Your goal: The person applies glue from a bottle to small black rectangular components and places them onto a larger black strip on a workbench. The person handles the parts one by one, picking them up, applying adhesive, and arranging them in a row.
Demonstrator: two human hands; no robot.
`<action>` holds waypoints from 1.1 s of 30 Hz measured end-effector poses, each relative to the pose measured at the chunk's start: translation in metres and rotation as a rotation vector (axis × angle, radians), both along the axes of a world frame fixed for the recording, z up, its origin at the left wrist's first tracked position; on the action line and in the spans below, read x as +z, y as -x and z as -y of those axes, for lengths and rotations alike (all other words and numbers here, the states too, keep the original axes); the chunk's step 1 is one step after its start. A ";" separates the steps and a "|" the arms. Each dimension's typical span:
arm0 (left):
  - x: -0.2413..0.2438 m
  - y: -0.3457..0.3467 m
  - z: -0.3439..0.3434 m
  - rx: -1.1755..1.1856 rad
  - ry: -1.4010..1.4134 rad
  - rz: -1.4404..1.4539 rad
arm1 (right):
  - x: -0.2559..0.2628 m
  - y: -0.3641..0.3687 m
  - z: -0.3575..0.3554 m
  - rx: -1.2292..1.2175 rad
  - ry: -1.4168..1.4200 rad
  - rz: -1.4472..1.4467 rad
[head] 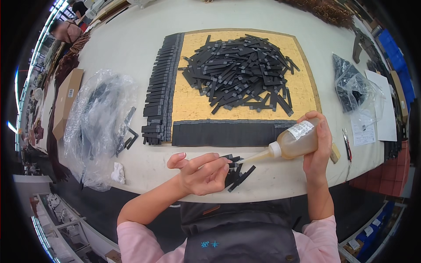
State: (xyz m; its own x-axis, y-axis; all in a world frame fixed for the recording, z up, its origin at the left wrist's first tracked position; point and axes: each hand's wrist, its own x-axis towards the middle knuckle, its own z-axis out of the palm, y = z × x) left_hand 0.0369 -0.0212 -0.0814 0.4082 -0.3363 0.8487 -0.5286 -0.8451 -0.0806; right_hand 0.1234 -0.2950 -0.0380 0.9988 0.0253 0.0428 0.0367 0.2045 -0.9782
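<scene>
My left hand (202, 174) pinches a small black strip (233, 165) with a grey end between thumb and fingers. My right hand (317, 151) is wrapped around a translucent squeeze bottle (293, 146) of amber liquid, tilted to the left. Its long tapered nozzle (255, 157) reaches the strip's grey end, at or just above it. Several loose black strips (242, 179) lie on the table beside my left fingertips. Beyond my hands, a yellow board (194, 108) carries a heap of black strips (236, 70). Overlapping strips line its left edge (158, 88) and front edge (223, 133).
To the left are clear plastic bags (98, 131), a crumpled white wad (118, 173) and a cardboard box (68, 102). On the right lie thread snips (347, 148), a yellowish block (335, 153), a printed sheet (363, 133) and another plastic bag (357, 88). A person (67, 31) is at the far left.
</scene>
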 end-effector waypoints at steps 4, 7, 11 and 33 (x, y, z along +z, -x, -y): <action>0.001 0.001 0.000 -0.007 0.001 -0.014 | 0.000 0.000 -0.001 -0.017 -0.035 -0.008; -0.001 0.002 -0.002 -0.026 -0.017 -0.034 | 0.000 0.000 0.000 -0.009 -0.036 -0.009; -0.001 0.003 -0.004 -0.033 -0.032 -0.037 | 0.000 -0.001 0.002 0.018 -0.018 -0.014; 0.000 0.000 0.001 0.025 -0.035 -0.024 | 0.000 0.001 -0.001 -0.008 -0.020 0.040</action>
State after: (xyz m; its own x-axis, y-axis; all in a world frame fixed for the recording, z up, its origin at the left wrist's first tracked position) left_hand 0.0371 -0.0227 -0.0813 0.4365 -0.3553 0.8266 -0.5098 -0.8547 -0.0981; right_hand 0.1224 -0.2940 -0.0380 0.9964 0.0161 0.0831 0.0774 0.2238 -0.9716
